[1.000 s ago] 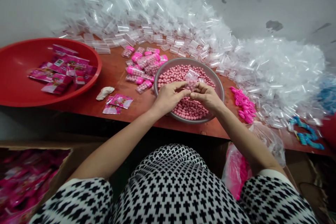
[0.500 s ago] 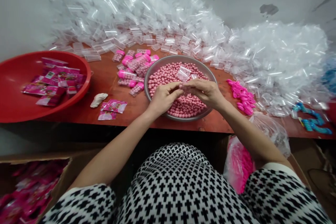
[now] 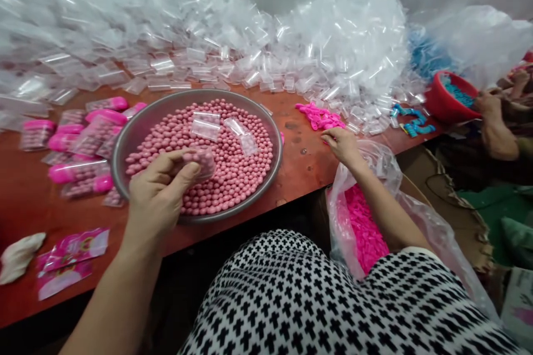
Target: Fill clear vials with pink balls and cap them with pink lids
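Observation:
Between the thumb and fingers of my left hand (image 3: 160, 188) is a small clear plastic tube (image 3: 205, 163) filled with pink balls. It is held over a grey metal bowl (image 3: 275, 175) of pink balls (image 3: 227, 191). Several clear tubes (image 3: 206, 126) lie on top of the balls. My right hand (image 3: 345, 145) is at the near edge of a pile of bright pink caps (image 3: 318, 116). Its fingertips are pinched together, with a bit of pink cap showing under them.
Filled tubes with pink caps (image 3: 83, 136) lie left of the bowl, near pink packets (image 3: 70, 260) and a white lump (image 3: 20, 258). Clear tubes (image 3: 250, 39) heap along the wall. A bag of pink pieces (image 3: 362, 227) hangs below. At right, another person's hand (image 3: 491, 108) touches a red bowl (image 3: 437, 97).
The view has turned right. My hands, together over the bowl before, are now apart: the left keeps the filled tube, and the right has moved over to the pink caps.

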Tool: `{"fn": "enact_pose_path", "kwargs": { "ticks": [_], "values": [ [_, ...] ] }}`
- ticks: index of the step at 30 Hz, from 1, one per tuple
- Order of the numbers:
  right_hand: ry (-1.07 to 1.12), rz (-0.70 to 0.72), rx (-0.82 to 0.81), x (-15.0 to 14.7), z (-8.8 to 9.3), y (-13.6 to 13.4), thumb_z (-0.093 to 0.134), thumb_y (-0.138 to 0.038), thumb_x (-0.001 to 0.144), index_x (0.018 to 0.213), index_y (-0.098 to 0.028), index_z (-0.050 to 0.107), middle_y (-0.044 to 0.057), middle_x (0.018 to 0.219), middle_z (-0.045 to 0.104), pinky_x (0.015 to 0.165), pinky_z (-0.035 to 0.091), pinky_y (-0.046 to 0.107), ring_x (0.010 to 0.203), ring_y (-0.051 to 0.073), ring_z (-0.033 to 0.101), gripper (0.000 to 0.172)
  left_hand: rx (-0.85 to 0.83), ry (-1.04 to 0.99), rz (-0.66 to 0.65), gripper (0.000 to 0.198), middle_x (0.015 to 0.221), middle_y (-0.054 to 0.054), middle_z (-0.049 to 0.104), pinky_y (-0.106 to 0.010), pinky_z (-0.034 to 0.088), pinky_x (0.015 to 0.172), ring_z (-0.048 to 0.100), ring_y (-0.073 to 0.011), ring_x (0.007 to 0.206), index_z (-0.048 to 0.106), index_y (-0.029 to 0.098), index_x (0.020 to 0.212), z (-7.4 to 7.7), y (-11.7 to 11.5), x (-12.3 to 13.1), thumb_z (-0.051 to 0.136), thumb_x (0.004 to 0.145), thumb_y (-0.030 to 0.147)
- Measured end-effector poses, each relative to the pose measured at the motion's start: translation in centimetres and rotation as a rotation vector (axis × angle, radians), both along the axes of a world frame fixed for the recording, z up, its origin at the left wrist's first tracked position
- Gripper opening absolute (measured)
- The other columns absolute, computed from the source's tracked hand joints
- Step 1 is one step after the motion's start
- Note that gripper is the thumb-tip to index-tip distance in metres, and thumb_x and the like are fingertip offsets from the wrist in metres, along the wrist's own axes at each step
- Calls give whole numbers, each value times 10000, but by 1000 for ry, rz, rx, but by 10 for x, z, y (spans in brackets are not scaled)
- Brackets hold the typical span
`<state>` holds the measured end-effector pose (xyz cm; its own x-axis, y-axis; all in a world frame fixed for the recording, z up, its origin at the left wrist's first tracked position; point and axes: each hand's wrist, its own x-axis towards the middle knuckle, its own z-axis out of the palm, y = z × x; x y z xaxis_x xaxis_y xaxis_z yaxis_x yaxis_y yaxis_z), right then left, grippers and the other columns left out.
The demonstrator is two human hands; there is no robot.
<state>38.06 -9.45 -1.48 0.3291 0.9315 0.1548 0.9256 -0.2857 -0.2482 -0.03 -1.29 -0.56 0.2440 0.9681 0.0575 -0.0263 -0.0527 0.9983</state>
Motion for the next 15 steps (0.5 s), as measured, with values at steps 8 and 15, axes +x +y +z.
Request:
{"fn": "enact_pose_path", "kwargs": {
  "ticks": [8, 15],
  "values": [
    [-196, 39, -316, 44, -31, 1, 557, -153, 901, 1119, -134, 741, 163, 1075, 739, 914, 490, 364, 1032, 262, 656, 286, 25, 58, 70, 281, 1029, 101, 782, -424, 612, 1036, 725, -285, 1108, 735, 297, 1040, 1, -3, 4, 791, 813, 452],
    [-220, 190, -318, 40, -36, 1, 483, -174, 890, 1036, -104, 749, 209, 1002, 725, 814, 535, 417, 914, 298, 682, 311, -20, -109, -41, 482, 1099, -101, 770, -424, 653, 891, 744, -273, 1026, 729, 173, 1080, -1, 1, 4, 830, 735, 494]
  ]
}}
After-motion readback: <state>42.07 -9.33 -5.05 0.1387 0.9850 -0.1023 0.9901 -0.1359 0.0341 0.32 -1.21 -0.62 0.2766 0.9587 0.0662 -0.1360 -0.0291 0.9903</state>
